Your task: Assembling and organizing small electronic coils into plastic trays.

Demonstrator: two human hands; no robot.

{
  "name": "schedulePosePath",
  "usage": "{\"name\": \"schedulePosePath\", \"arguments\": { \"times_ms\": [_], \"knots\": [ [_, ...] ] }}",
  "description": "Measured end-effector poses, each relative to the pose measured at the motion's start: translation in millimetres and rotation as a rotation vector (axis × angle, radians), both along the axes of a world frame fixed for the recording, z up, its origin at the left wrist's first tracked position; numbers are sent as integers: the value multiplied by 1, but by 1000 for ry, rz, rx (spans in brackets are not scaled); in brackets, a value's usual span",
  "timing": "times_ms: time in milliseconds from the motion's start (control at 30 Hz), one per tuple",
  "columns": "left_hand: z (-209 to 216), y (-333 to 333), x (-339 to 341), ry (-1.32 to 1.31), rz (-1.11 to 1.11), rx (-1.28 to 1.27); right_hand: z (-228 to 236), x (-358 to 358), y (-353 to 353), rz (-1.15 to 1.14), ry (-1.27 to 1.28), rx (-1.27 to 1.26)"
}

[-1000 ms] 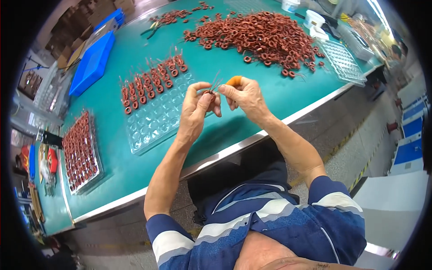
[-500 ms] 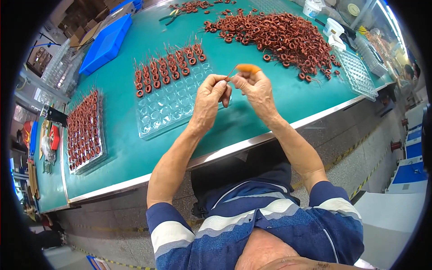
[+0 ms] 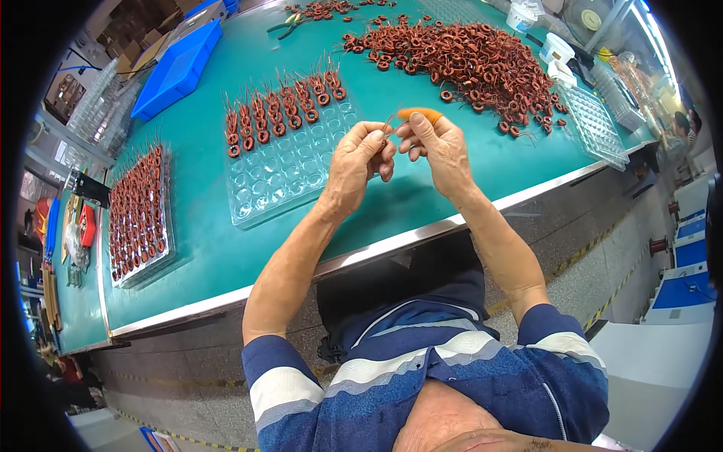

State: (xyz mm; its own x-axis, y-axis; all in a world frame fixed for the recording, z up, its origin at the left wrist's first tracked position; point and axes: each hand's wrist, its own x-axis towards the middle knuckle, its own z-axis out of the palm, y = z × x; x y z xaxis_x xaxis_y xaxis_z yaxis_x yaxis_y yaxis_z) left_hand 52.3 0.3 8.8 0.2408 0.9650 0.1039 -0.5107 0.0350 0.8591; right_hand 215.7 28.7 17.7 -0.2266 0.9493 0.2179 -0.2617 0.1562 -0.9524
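Note:
My left hand [image 3: 357,157] is closed in a pinch on a small copper-wire ring coil, mostly hidden by the fingers, with thin leads sticking up. Right beside it my right hand [image 3: 440,147] has curled fingers, thumb against the index finger, which wears an orange finger cot [image 3: 419,114]. Whether a wire lead lies in that pinch is too small to make out. Beyond the left hand, a clear plastic tray [image 3: 260,197] with round pockets holds rows of reddish-brown ring coils [image 3: 277,120] in its far part, leads upward. Its near pockets hold nothing.
A large heap of ring coils [image 3: 471,71] lies at the far right of the green table [image 3: 218,264]. A coil-filled tray [image 3: 139,215] sits at left. Behind are a blue bin [image 3: 177,71] and pliers [image 3: 288,27]. Clear trays [image 3: 595,124] and white tubs [image 3: 556,48] stand at right.
My right hand has shifted slightly right, and its fingers have curled in with the thumb now up against the orange cot. My left hand keeps its pinch at nearly the same place.

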Motion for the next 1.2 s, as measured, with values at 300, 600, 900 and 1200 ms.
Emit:
{"name": "schedulePosePath", "arguments": {
  "times_ms": [300, 600, 900, 1200],
  "knots": [
    [4, -2, -5, 46, -61, 1, 2, 6, -11, -192, -363, 393],
    [-1, 0, -3, 97, -122, 2, 8, 6, -7, -197, -495, 315],
    [-18, 2, 10, 316, 74, 225, 14, 3, -16, -216, -389, 257],
    [-24, -1, 19, 538, 179, 159, 50, -27, 77, -9, -463, 421]
  ]
}}
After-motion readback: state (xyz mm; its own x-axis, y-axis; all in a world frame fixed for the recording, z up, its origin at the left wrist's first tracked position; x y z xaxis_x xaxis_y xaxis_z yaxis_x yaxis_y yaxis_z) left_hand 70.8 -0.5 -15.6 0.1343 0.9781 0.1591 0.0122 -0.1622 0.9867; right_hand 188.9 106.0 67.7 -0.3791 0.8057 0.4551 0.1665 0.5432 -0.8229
